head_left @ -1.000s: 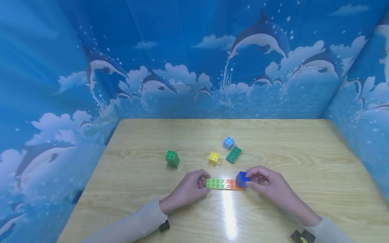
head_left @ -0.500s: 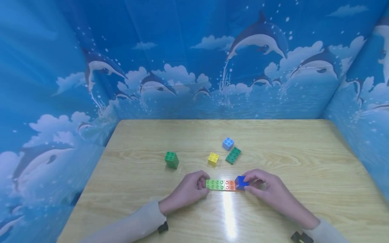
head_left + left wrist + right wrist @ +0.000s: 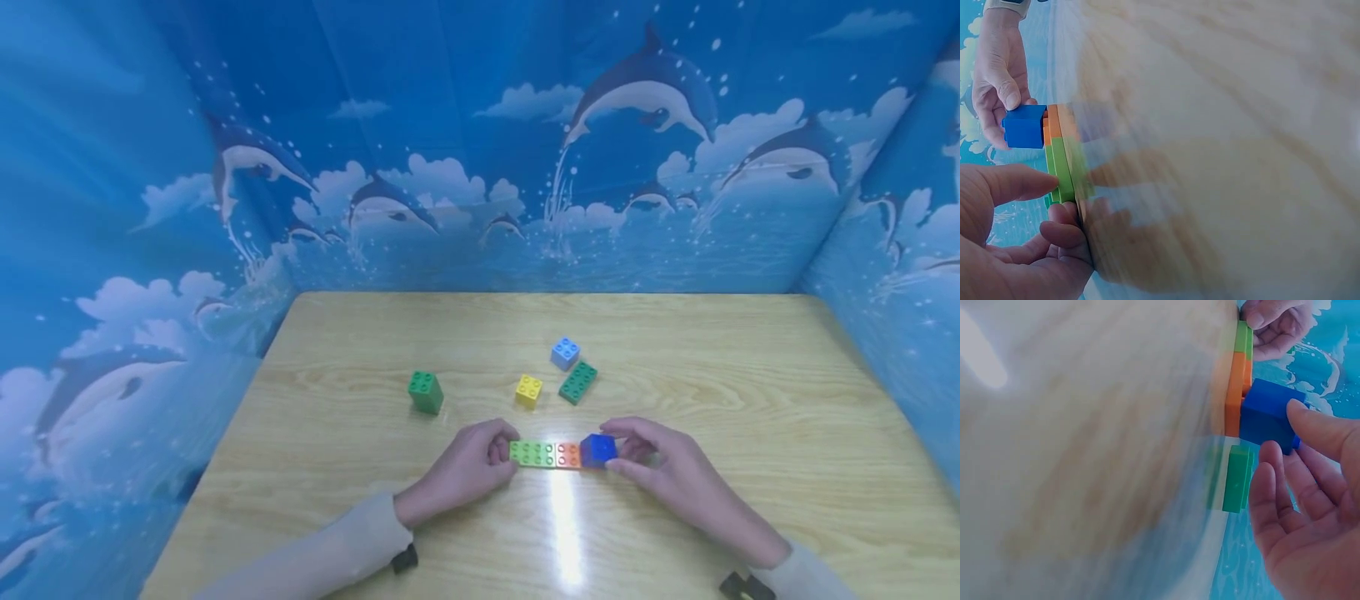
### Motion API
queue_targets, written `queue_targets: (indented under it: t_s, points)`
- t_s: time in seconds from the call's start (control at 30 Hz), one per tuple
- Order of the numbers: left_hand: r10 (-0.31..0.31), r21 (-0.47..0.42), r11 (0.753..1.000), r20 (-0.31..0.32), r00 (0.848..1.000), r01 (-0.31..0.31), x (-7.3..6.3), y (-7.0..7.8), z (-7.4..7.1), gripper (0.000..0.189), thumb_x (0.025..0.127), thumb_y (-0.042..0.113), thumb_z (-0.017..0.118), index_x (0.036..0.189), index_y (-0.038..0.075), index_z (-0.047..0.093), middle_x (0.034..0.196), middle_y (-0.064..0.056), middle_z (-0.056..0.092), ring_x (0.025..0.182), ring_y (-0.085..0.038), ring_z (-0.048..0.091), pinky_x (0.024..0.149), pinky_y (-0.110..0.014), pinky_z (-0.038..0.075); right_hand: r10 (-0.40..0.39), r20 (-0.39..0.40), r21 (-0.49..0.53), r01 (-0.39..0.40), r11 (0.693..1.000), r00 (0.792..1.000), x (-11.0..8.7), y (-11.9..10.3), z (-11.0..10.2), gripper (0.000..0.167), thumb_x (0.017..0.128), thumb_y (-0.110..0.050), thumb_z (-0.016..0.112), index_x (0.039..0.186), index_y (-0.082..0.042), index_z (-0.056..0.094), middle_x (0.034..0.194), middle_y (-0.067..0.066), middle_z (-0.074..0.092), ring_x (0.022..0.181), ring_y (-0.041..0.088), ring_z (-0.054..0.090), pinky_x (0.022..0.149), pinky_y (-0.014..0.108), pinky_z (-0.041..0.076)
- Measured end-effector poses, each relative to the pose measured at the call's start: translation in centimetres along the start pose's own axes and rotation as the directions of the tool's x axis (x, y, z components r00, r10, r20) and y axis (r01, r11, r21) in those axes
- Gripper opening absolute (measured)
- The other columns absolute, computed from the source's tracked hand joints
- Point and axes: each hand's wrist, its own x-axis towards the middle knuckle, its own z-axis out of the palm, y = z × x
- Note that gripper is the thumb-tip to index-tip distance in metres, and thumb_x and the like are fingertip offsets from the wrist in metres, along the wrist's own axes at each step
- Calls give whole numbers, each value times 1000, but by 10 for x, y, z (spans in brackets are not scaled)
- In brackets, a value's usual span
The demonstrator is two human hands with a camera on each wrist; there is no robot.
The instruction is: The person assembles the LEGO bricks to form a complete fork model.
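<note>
A light green brick and an orange brick lie end to end in a row on the table. My left hand pinches the free end of the light green brick between thumb and fingers. At the orange brick's right end stands a tall dark blue brick, covering that end's studs. My right hand holds this blue brick from the right, thumb on its near side and fingers behind. In the right wrist view the blue brick leans slightly against the orange brick.
Behind the row are a yellow brick, a flat dark green brick and a light blue brick. A tall green block stands to the left. A dolphin-print curtain surrounds the wooden table.
The blue brick has come down onto the right end of the orange brick and turned more level, with my right hand following it. My left hand has stayed on the light green brick.
</note>
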Motion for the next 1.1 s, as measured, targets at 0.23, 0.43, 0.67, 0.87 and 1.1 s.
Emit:
queue_targets:
  t_s: [0.23, 0.43, 0.67, 0.87, 1.1]
  points:
    - [0, 1, 1000, -2, 1000, 0, 1, 0, 1, 36, 93, 5, 81, 128, 3, 71, 89, 6, 65, 80, -11, 63, 71, -26, 57, -23, 30, -4, 23, 1000, 999, 3, 0, -3, 42, 85, -1, 91, 124, -11, 79, 109, -9, 76, 87, 6, 69, 78, 29, 63]
    - [8, -10, 1000, -4, 1000, -8, 1, 0, 1, 35, 93, 5, 82, 126, 2, 72, 89, 7, 65, 80, -10, 63, 72, -25, 58, 3, 60, 29, -5, 1000, 998, 6, -3, -3, 41, 85, -2, 91, 123, -14, 80, 106, -13, 74, 86, 7, 68, 77, 28, 63]
    - [18, -15, 1000, -4, 1000, -18, 1, -1, 1, 34, 92, 5, 84, 124, 1, 73, 88, 7, 65, 80, -9, 63, 72, -25, 58, -28, 60, 66, 24, 998, 998, 6, -2, 0, 41, 85, -1, 90, 123, -13, 80, 106, -11, 74, 84, 9, 67, 73, 27, 62]
    - [30, -3, 1000, -7, 1000, -30, 2, -2, 3, 34, 92, 4, 84, 124, 2, 72, 88, 8, 65, 79, -9, 63, 72, -25, 58, -5, 99, 57, -1, 998, 995, 8, -5, -3, 42, 86, 0, 89, 125, -10, 79, 105, -9, 73, 85, 9, 66, 74, 27, 61]
    - [13, -11, 1000, -7, 1000, -14, 1, -1, 3, 35, 91, 3, 84, 124, 1, 72, 89, 7, 65, 80, -9, 63, 72, -25, 58, 15, 170, -9, -14, 1000, 985, 12, -11, -8, 40, 89, -1, 87, 127, -9, 79, 108, -9, 72, 85, 6, 65, 75, 27, 62]
